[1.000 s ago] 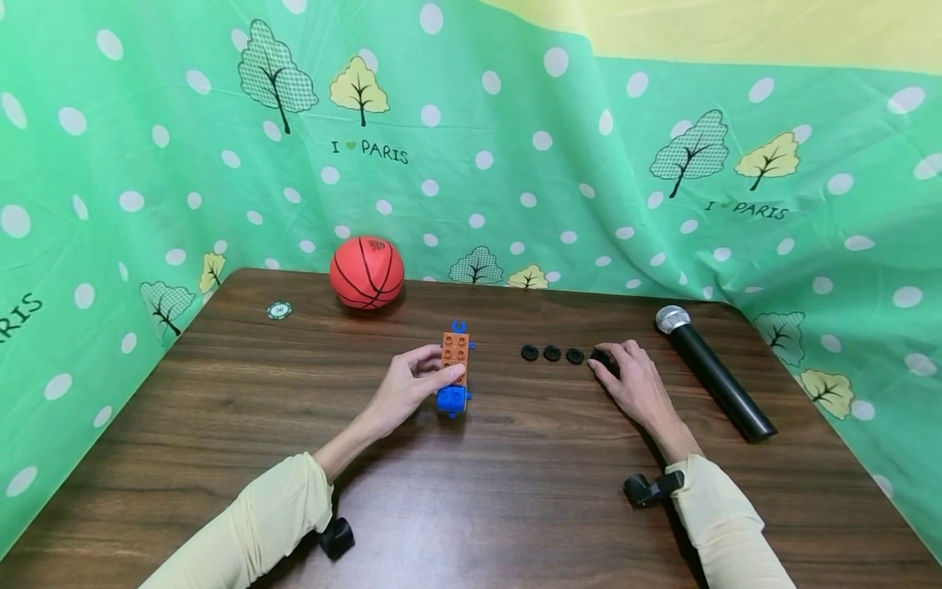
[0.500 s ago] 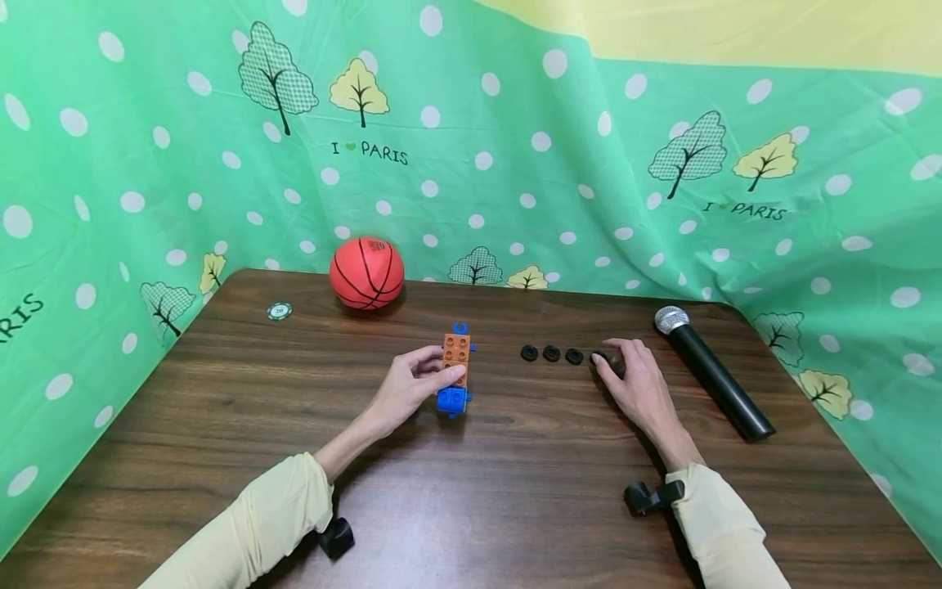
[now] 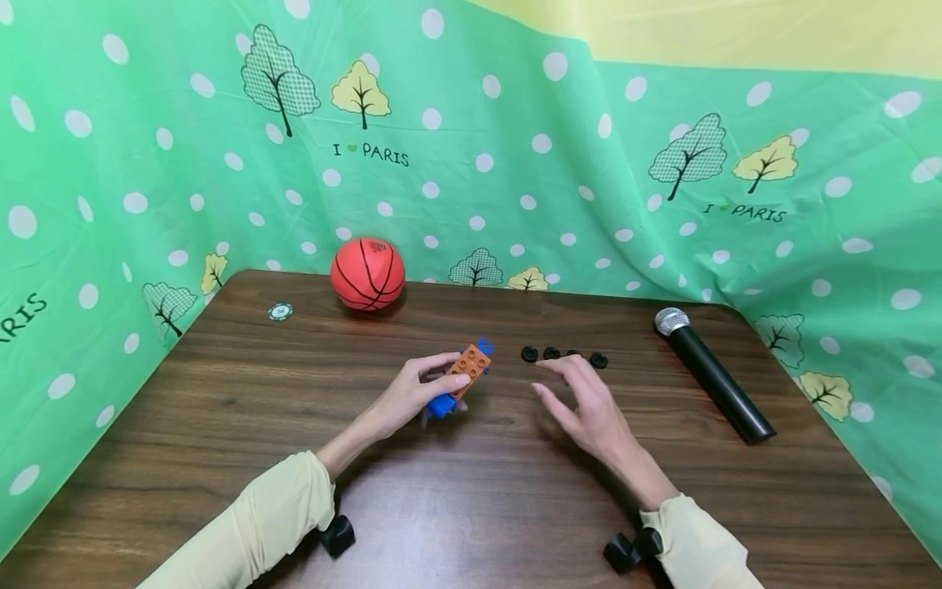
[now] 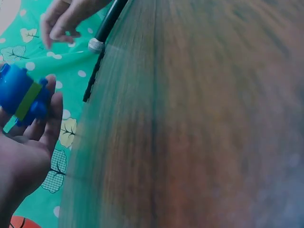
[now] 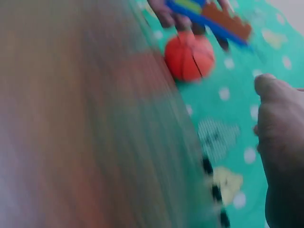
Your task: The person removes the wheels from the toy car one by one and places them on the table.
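My left hand point(image 3: 408, 394) grips a building-brick car base point(image 3: 471, 366) with its thumb across the top. Orange studded bricks sit on a blue chassis that has a small blue hook at its far end and side pins. The left wrist view shows a yellow-green brick point(image 4: 28, 101) between the car base's blue parts. My right hand point(image 3: 592, 413) hovers over the table to the right, thumb and index finger apart, with nothing between them. Just beyond its fingers lie several small black toy wheels point(image 3: 529, 354) in a row; the hand partly covers some of them.
A red toy basketball point(image 3: 368, 275) rests at the back edge of the wooden table point(image 3: 257, 393), with a poker chip point(image 3: 280, 312) to its left. A black microphone point(image 3: 710, 372) lies on the right side. Behind hangs a green dotted cloth point(image 3: 471, 188).
My right hand has come off the rightmost wheel and moved left towards the car base, leaving that wheel on the table. My left hand has tilted the car base to the right.
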`<state>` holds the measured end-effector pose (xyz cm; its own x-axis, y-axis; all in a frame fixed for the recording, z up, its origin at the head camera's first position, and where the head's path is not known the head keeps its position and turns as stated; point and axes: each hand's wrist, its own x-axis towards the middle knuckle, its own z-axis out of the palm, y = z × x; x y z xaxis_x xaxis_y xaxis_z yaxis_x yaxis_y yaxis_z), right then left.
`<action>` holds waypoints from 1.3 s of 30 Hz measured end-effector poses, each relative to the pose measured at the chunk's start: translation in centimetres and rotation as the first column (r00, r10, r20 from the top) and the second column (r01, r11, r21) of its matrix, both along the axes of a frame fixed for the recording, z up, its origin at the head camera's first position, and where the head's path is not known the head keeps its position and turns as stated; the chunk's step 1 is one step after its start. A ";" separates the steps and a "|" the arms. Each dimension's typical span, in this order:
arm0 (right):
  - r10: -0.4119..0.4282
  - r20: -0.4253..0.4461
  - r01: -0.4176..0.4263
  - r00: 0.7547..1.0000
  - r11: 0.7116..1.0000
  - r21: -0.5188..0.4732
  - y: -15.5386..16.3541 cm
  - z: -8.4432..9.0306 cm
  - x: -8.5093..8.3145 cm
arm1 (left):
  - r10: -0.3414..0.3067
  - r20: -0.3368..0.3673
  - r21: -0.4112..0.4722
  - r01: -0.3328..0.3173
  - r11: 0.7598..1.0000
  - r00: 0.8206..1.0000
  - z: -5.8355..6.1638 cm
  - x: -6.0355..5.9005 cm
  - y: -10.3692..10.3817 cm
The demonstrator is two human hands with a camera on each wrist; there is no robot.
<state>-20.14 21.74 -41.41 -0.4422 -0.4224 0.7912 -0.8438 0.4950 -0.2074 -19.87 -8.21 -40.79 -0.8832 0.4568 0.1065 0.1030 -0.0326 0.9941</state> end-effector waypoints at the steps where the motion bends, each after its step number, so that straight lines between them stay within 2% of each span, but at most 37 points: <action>1: 0.023 -0.027 -0.023 0.999 1.000 -0.004 -0.7 0.2 0.3 | -0.027 0.011 0.000 0.027 1.000 1.000 0.0 0.0 0.0; 5: 0.086 -0.066 -0.085 0.994 0.996 0.020 -2.6 0.7 1.4 | -0.112 -0.007 -0.094 0.111 0.989 0.994 0.1 0.0 -0.2; 11: 0.142 -0.069 -0.135 0.987 0.986 0.101 -3.7 0.7 2.6 | -0.252 -0.020 -0.189 0.244 0.951 0.968 0.1 0.0 -0.1; 15: 0.166 -0.051 -0.157 0.985 0.977 0.148 -3.8 0.5 3.1 | -0.295 -0.028 -0.205 0.283 0.937 0.955 0.1 0.0 -0.3; 20: 0.187 -0.038 -0.178 0.982 0.969 0.171 -4.1 0.4 3.5 | -0.344 -0.008 -0.254 0.330 0.909 0.939 0.3 0.0 -0.7; 23: 0.206 -0.041 -0.196 0.978 0.964 0.181 -4.3 0.3 3.7 | -0.363 -0.005 -0.257 0.349 0.901 0.932 0.5 0.1 -0.8; 25: 0.214 -0.043 -0.203 0.976 0.963 0.178 -4.4 0.2 3.8 | -0.364 -0.015 -0.243 0.350 0.905 0.931 0.5 0.2 -0.9; 27: 0.209 -0.037 -0.201 0.977 0.966 0.162 -4.5 0.1 3.8 | -0.340 -0.054 -0.238 0.318 0.918 0.939 0.5 0.3 -1.0; 30: 0.198 -0.020 -0.194 0.980 0.975 0.112 -4.5 -0.1 3.7 | -0.251 -0.150 -0.252 0.208 0.945 0.956 0.6 0.7 -1.5; 32: 0.194 -0.001 -0.194 0.981 0.979 0.068 -4.4 -0.2 3.6 | -0.185 -0.234 -0.276 0.117 0.954 0.954 0.7 1.1 -1.7; 33: 0.197 0.009 -0.197 0.980 0.979 0.045 -4.4 -0.2 3.5 | -0.160 -0.285 -0.290 0.074 0.954 0.945 0.7 1.2 -1.8; 35: 0.207 0.021 -0.208 0.978 0.978 0.003 -4.3 -0.3 3.4 | -0.129 -0.395 -0.301 0.004 0.954 0.909 0.8 1.5 -1.9; 37: 0.216 0.036 -0.215 0.976 0.976 -0.031 -4.2 -0.4 3.3 | -0.101 -0.519 -0.291 -0.065 0.954 0.849 0.8 1.8 -2.0; 39: 0.222 0.044 -0.219 0.974 0.974 -0.054 -4.3 -0.5 3.3 | -0.064 -0.632 -0.267 -0.139 0.954 0.773 0.8 2.0 -2.2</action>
<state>-16.87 17.47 -41.89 -0.3812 -0.4758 0.7927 -0.9193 0.2862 -0.2702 -17.88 -10.39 -40.03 -0.6798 0.5239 0.5132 0.7000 0.2547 0.6672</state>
